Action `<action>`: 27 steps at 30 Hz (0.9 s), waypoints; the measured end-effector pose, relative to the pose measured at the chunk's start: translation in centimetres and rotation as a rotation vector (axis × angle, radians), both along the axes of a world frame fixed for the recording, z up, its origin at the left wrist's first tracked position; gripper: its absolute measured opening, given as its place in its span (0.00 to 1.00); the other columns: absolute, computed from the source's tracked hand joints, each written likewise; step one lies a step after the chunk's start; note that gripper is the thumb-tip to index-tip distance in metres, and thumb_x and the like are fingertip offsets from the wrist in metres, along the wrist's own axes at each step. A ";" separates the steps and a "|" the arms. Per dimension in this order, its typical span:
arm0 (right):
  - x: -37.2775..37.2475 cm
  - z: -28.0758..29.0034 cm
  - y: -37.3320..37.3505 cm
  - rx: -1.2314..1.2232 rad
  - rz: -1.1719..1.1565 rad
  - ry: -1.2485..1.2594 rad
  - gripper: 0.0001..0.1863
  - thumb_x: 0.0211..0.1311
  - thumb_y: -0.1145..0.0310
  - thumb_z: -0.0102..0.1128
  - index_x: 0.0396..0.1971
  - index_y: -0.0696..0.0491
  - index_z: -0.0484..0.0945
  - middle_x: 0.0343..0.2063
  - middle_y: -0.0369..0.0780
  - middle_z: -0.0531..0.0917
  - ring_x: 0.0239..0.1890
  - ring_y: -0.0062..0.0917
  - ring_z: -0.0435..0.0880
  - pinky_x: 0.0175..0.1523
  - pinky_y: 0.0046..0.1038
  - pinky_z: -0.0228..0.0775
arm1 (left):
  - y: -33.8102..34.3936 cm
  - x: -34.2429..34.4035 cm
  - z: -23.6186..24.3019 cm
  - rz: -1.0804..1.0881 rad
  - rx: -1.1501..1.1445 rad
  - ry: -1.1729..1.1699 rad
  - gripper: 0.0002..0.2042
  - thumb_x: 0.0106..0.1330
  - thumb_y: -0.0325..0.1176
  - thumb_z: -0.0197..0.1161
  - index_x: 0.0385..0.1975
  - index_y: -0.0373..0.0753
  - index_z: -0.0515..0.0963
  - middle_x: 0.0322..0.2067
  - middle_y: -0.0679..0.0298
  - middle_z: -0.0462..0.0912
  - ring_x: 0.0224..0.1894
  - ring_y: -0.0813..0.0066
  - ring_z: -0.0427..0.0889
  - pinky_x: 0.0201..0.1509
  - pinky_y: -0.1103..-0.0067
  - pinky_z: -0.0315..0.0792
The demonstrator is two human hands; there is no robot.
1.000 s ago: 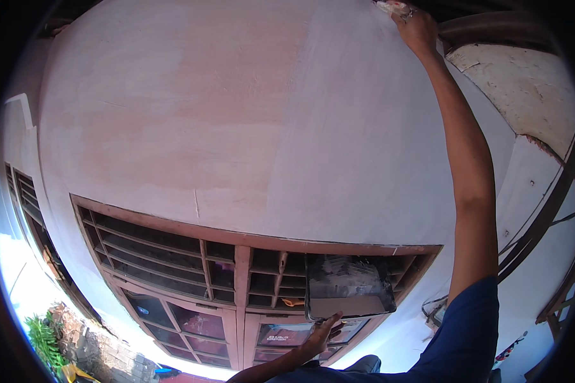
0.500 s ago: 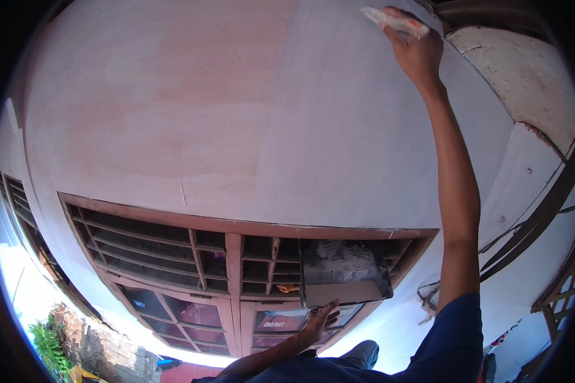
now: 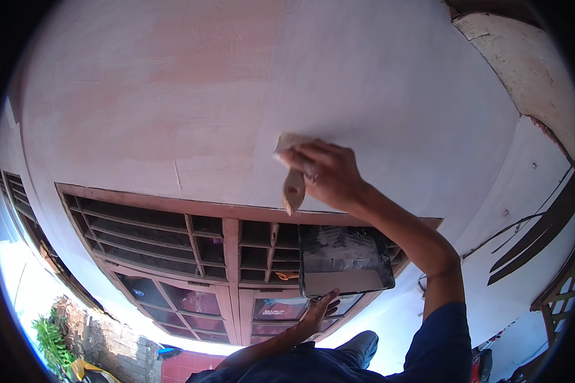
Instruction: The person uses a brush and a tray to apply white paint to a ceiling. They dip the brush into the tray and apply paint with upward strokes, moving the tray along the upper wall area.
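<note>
A wide paintbrush point(image 3: 293, 190) with a pale wooden handle is gripped in my right hand point(image 3: 329, 171). Its bristle end is up against the wall point(image 3: 377, 76), close to where whitish paint borders the pinkish, patchy part; the handle points down. Below, my left hand point(image 3: 319, 313) holds the near edge of a black paint tray point(image 3: 391, 278), tilted in front of the window. Pale paint lies pooled at the tray's near end, and smears streak its ribbed slope. The left thumb lies on the rim; the other fingers are partly hidden beneath it.
Behind the tray is a pink-framed window point(image 3: 232, 281) with louvre slats above and glass panes below. A broken-edged pale panel point(image 3: 524, 57) and dark strips are at the right. Green plants point(image 3: 50, 338) and red floor tiles point(image 3: 184, 367) show far below.
My right hand has come down and left with the paintbrush, from the wall's upper right to just above the window frame. The tray and left hand stay nearly in place.
</note>
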State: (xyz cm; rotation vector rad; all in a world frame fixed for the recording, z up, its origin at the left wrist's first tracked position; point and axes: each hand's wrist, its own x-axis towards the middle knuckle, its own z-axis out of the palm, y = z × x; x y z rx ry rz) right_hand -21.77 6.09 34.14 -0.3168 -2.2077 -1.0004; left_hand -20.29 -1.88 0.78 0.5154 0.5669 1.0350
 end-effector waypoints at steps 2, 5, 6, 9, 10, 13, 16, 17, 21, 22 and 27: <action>0.2 -0.6 -1.3 -0.199 -0.024 -0.065 0.19 0.39 0.78 0.67 0.36 0.48 0.80 0.33 0.35 0.83 0.35 0.23 0.82 0.37 0.27 0.77 | -0.1 0.0 -0.4 0.005 0.050 -0.050 0.34 0.49 0.48 0.72 0.52 0.41 0.63 0.51 0.57 0.66 0.53 0.63 0.68 0.59 0.66 0.62; 1.1 3.5 1.0 -0.275 0.003 -0.005 0.14 0.46 0.71 0.66 0.36 0.49 0.80 0.30 0.37 0.83 0.29 0.26 0.82 0.35 0.26 0.74 | 0.0 -0.4 -0.1 0.001 0.046 -0.030 0.34 0.50 0.48 0.71 0.52 0.41 0.62 0.51 0.56 0.66 0.53 0.63 0.68 0.59 0.66 0.62; 2.1 6.3 2.9 -0.281 -0.055 0.066 0.10 0.46 0.65 0.65 0.28 0.54 0.80 0.22 0.41 0.82 0.27 0.34 0.82 0.36 0.34 0.74 | 0.1 0.0 -0.2 -0.018 0.032 -0.026 0.34 0.50 0.48 0.71 0.52 0.41 0.62 0.51 0.56 0.66 0.53 0.63 0.68 0.59 0.66 0.62; 2.8 16.1 3.1 0.036 -0.017 0.246 0.11 0.51 0.62 0.65 0.30 0.54 0.80 0.24 0.41 0.83 0.23 0.26 0.81 0.31 0.25 0.72 | 0.1 -0.4 -0.5 0.004 0.049 0.010 0.35 0.52 0.50 0.68 0.55 0.42 0.58 0.53 0.55 0.64 0.57 0.58 0.66 0.61 0.64 0.59; 3.9 19.1 4.4 0.200 -0.035 0.287 0.11 0.50 0.63 0.65 0.32 0.52 0.80 0.21 0.40 0.82 0.21 0.29 0.81 0.30 0.24 0.72 | 0.0 -0.5 -0.5 0.004 0.039 0.020 0.35 0.52 0.50 0.68 0.55 0.42 0.58 0.53 0.55 0.64 0.57 0.58 0.66 0.61 0.64 0.59; 5.0 25.7 1.4 0.567 -0.082 0.446 0.09 0.52 0.65 0.60 0.31 0.53 0.80 0.30 0.41 0.83 0.33 0.36 0.81 0.37 0.34 0.73 | -0.2 0.4 -0.3 -0.011 0.039 -0.008 0.29 0.56 0.48 0.65 0.53 0.45 0.61 0.54 0.61 0.64 0.56 0.61 0.67 0.61 0.63 0.59; 7.2 26.6 2.5 0.839 -0.211 0.555 0.07 0.54 0.67 0.58 0.31 0.51 0.80 0.31 0.40 0.83 0.33 0.35 0.82 0.37 0.34 0.73 | -0.4 0.7 0.1 -0.024 0.065 -0.015 0.28 0.57 0.48 0.65 0.53 0.45 0.62 0.54 0.63 0.64 0.56 0.64 0.66 0.62 0.63 0.58; 7.9 25.1 2.9 0.757 -0.173 0.494 0.06 0.54 0.68 0.58 0.31 0.50 0.80 0.31 0.39 0.83 0.32 0.34 0.82 0.36 0.34 0.74 | -0.5 0.9 0.3 -0.040 0.081 -0.020 0.28 0.57 0.49 0.64 0.54 0.46 0.62 0.54 0.64 0.64 0.55 0.65 0.67 0.62 0.63 0.57; 7.6 12.1 3.8 0.483 -0.029 0.429 0.11 0.48 0.64 0.66 0.32 0.50 0.81 0.23 0.38 0.82 0.24 0.28 0.81 0.29 0.26 0.73 | -0.1 -0.2 -1.2 0.010 0.100 -0.028 0.30 0.57 0.53 0.62 0.56 0.45 0.61 0.55 0.61 0.64 0.57 0.62 0.66 0.61 0.63 0.57; 7.4 8.4 2.7 0.381 -0.058 0.416 0.15 0.41 0.74 0.60 0.33 0.42 0.82 0.34 0.31 0.83 0.34 0.23 0.81 0.33 0.26 0.76 | -0.2 -0.3 -1.1 -0.026 0.100 -0.013 0.30 0.57 0.53 0.62 0.56 0.45 0.61 0.55 0.61 0.64 0.57 0.62 0.66 0.61 0.63 0.57; 9.5 -8.0 -2.4 -0.275 -0.085 0.389 0.24 0.39 0.76 0.68 0.42 0.48 0.77 0.35 0.35 0.82 0.35 0.24 0.82 0.38 0.26 0.79 | -0.3 0.3 -0.1 0.026 0.145 -0.034 0.31 0.58 0.54 0.60 0.57 0.44 0.61 0.55 0.61 0.65 0.58 0.60 0.65 0.61 0.63 0.57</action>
